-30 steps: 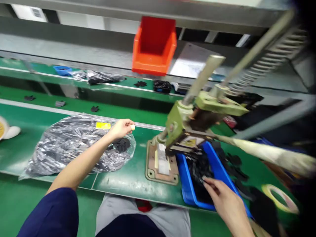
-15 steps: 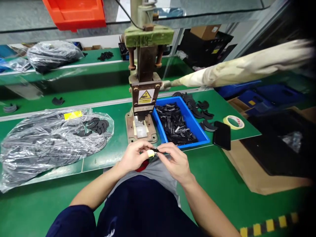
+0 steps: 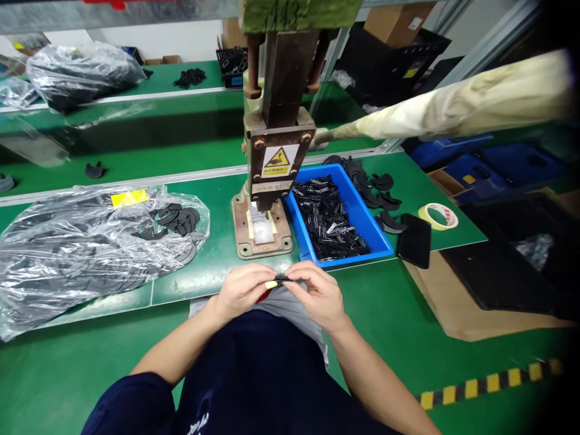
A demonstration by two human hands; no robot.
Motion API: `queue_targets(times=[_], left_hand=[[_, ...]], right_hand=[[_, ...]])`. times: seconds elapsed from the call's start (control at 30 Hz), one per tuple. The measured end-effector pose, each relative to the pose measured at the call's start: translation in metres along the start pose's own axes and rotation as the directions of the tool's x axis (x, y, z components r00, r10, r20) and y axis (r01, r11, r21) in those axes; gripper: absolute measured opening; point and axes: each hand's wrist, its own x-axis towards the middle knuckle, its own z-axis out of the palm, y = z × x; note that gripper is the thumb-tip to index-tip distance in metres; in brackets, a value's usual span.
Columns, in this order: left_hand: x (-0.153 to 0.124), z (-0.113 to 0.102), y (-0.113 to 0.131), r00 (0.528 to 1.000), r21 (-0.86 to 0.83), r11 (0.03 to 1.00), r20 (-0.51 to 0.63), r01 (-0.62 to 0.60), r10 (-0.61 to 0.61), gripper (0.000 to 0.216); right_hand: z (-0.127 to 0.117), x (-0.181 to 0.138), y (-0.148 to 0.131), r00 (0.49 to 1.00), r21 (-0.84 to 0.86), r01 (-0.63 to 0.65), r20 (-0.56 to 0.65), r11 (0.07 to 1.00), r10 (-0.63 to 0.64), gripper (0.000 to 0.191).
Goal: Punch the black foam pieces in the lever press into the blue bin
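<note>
In front of the bench edge, my left hand (image 3: 243,286) and my right hand (image 3: 318,294) meet, pinching a small dark part (image 3: 281,280) between their fingertips. The part is mostly covered by the fingers, so its exact kind is unclear. Something pale yellow is wrapped round my left thumb. Just beyond my hands stands a hand press (image 3: 275,157) with a warning label and a small clear block (image 3: 263,230) on its base. To its right, a blue bin (image 3: 382,246) holds many thin black parts (image 3: 330,220).
A clear plastic bag (image 3: 90,254) of dark curved pieces lies at left. Right of the bin are loose curved pieces (image 3: 362,181), a black phone (image 3: 414,240) and a tape roll (image 3: 438,216). The press's wrapped lever (image 3: 444,115) reaches out to the right.
The view has tilted down and come closer to the press. Both hands remain together on the small dark part, with the fingers slightly shifted.
</note>
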Motion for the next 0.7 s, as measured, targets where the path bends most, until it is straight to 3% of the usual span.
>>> queue_targets(times=[0.2,0.47,0.57,0.7], left_hand=[[-0.011,0.001,-0.009,0.998,-0.057,0.997,-0.021,0.06,-0.061,0.02],[-0.024,0.0,-0.021,0.993,-0.118,0.987,-0.04,0.106,-0.111,0.017],[-0.026,0.001,-0.022,0.988,-0.125,0.985,-0.078,0.12,-0.13,0.015],[-0.025,-0.001,-0.022,0.986,-0.141,0.981,-0.077,0.136,-0.148,0.015]], right_hand=[[0.01,-0.004,0.003,0.998,0.047,-0.06,0.0,0.997,0.06,0.023],[0.021,-0.007,0.007,0.956,0.177,-0.29,0.018,0.941,0.292,0.018],[0.032,-0.007,0.013,0.911,0.311,-0.401,0.042,0.862,0.409,0.017],[0.045,0.001,0.016,0.822,0.522,-0.539,0.153,0.661,0.549,0.027]])
